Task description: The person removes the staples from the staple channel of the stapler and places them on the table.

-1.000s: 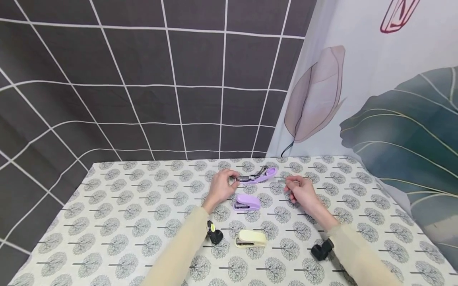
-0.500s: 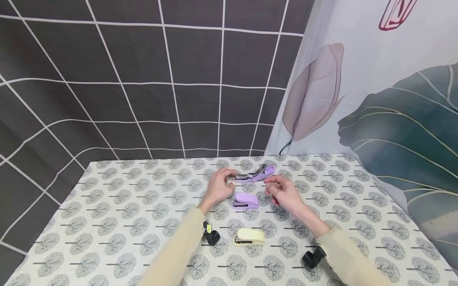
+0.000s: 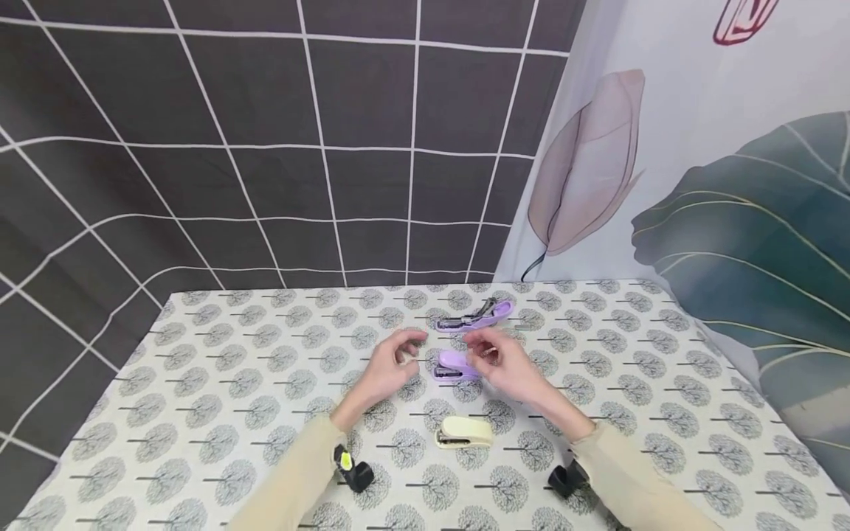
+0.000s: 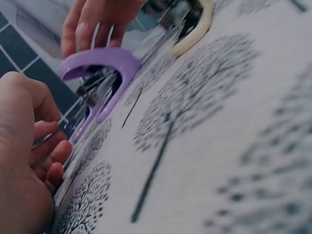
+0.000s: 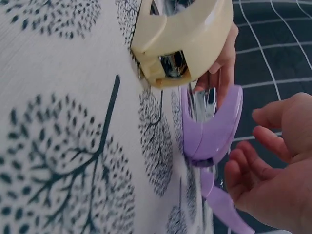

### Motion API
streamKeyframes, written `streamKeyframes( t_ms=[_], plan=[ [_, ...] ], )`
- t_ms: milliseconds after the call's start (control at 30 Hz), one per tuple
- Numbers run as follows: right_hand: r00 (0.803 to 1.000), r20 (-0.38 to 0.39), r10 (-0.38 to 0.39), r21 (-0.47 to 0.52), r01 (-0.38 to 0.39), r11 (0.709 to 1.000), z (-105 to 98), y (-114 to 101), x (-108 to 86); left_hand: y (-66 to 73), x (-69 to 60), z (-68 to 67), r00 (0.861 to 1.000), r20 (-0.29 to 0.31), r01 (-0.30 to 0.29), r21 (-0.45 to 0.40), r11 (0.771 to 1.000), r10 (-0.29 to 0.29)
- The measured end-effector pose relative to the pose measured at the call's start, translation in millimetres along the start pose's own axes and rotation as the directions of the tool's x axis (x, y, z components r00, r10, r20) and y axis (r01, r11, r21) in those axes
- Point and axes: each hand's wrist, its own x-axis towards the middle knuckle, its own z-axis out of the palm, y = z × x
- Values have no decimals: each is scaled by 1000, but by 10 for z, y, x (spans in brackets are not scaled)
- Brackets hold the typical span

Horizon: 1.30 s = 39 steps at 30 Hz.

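Observation:
A purple stapler (image 3: 474, 318) with its top swung open lies at the back of the table. In front of it sits a closed purple stapler (image 3: 454, 364), and nearer still a closed cream stapler (image 3: 466, 430). My left hand (image 3: 393, 361) is to the left of the closed purple stapler, fingers loosely bent and holding nothing. On the other side, my right hand (image 3: 506, 363) covers that stapler's right end in the head view. The right wrist view has a gap between the loosely curled right fingers (image 5: 243, 168) and the closed purple stapler (image 5: 207, 129).
White cloth (image 3: 265, 413) with a grey tree print covers the table. A dark gridded curtain (image 3: 265, 184) hangs behind it, and a leaf-patterned curtain (image 3: 697, 184) along the right. A thin greyish strip (image 3: 528, 326) appears right of the opened stapler; its kind is unclear.
My left hand has let go of the opened stapler's left end and drawn back toward me. My right hand has moved left, beside the closed purple stapler. The staplers appear unmoved.

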Motion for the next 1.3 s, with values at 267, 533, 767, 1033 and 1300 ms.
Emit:
streamKeyframes(
  t_ms=[267, 533, 767, 1033, 1300],
  plan=[
    [988, 68, -138, -149, 147, 978, 104, -26, 58, -1, -105, 157, 989, 97, -127, 183, 975, 111],
    [976, 115, -186, -199, 206, 958, 109, -78, 142, -12, -82, 204, 986, 54, -166, 325, 931, 157],
    [975, 155, -162, -243, 196, 950, 114, -130, 196, 23, -68, 194, 988, 59, -154, 325, 933, 142],
    [972, 165, -169, -284, 211, 935, 145, -121, 193, 18, -76, 215, 986, 62, -164, 335, 928, 152],
    [971, 174, -161, -286, 207, 936, 128, -163, 212, 33, -72, 211, 988, 52, -156, 345, 926, 147]
  ],
)
